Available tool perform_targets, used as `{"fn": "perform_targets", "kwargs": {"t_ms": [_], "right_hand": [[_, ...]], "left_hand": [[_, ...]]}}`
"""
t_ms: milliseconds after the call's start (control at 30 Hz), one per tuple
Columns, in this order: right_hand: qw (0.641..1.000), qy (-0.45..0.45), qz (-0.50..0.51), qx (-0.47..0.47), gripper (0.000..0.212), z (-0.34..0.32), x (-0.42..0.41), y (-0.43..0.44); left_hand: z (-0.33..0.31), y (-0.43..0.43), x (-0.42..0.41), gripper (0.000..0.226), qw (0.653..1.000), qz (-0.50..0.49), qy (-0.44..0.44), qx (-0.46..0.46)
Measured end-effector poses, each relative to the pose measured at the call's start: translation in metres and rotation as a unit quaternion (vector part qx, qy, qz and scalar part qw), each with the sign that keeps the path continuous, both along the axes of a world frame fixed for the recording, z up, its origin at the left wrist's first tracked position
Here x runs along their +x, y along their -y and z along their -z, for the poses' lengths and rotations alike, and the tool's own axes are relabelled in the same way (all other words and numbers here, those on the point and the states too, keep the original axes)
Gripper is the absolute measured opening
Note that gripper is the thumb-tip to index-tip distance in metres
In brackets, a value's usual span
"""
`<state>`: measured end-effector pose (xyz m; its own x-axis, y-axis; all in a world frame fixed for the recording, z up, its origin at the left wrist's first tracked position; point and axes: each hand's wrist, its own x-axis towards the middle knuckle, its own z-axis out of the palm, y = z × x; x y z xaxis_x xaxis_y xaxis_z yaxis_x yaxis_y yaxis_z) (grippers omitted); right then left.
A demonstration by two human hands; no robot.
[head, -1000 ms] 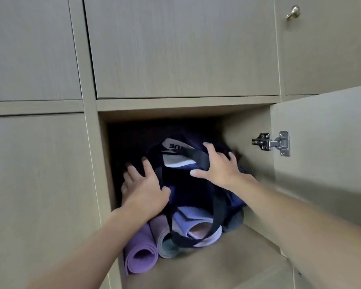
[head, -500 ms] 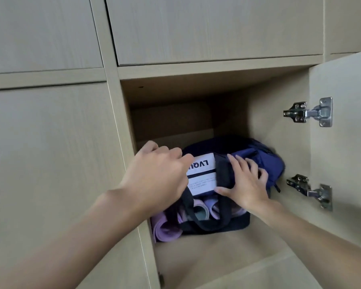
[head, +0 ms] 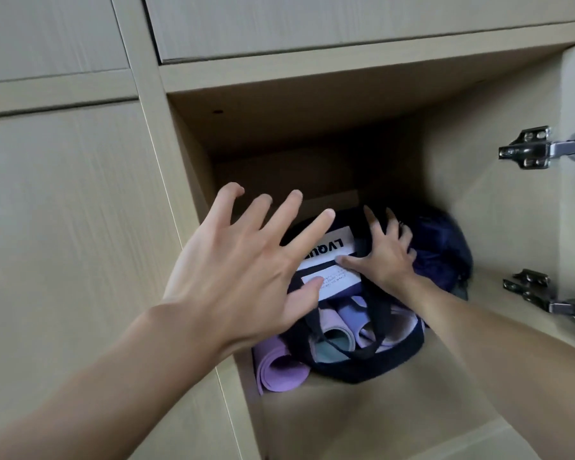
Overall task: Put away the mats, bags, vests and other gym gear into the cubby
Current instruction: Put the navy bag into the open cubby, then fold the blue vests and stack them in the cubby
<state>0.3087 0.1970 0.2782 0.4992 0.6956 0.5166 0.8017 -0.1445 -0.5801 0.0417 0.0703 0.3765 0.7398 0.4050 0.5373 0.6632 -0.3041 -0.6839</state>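
Navy bag point(head: 379, 370) w/ rolled mats point(head: 337, 338) lies in cubby point(head: 346, 423); we judge load nearly stowed, vests etc unseen. Our right hand point(head: 385, 257) flat on bag top, fingers straight, gripping nothing. Our left hand point(head: 246, 270) splayed, empty, at bag's 9 o'clock. At 3 o'clock door hinges point(head: 528, 151), nothing blocking
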Motion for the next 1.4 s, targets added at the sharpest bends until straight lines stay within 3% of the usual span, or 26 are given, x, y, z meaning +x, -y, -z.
{"fn": "perform_targets", "kwargs": {"t_ms": [200,333,500,600,700,900,1133,1267,1400], "right_hand": [[0.994,-0.009,-0.09,-0.054,0.092,0.004,-0.002,-0.08],[0.979,-0.054,-0.187,-0.062,0.093,0.013,0.012,-0.088],[0.969,0.107,-0.207,-0.078,0.088,0.012,0.01,-0.021],[0.942,0.167,-0.269,-0.111,0.095,0.027,-0.002,0.022],[0.913,0.271,-0.253,-0.171,0.102,0.043,-0.009,0.019],[0.923,0.14,-0.274,-0.23,0.099,0.026,-0.011,-0.002],[0.959,0.16,-0.21,-0.108,0.065,0.032,-0.034,0.077],[0.961,0.192,-0.198,-0.012,0.035,0.064,-0.034,0.141],[0.964,0.192,-0.185,-0.007,0.032,0.129,-0.015,0.203]], "left_hand": [[0.003,-0.009,0.0,0.071,0.999,-0.023,-0.001,0.027],[0.004,-0.013,0.0,0.07,0.999,-0.025,0.001,0.036],[0.004,-0.012,0.0,0.068,0.998,-0.038,-0.012,0.038],[0.004,-0.012,0.0,0.07,0.998,-0.044,-0.019,0.035],[0.005,-0.011,0.001,0.073,0.998,-0.049,-0.023,0.029],[0.004,-0.009,0.003,0.074,0.998,-0.049,-0.029,0.025],[0.012,-0.002,0.004,0.061,0.999,-0.029,-0.04,-0.007],[0.093,-0.002,0.015,0.058,0.991,0.067,-0.045,-0.103],[0.174,0.015,0.041,0.055,0.967,0.165,0.002,-0.194]]}}
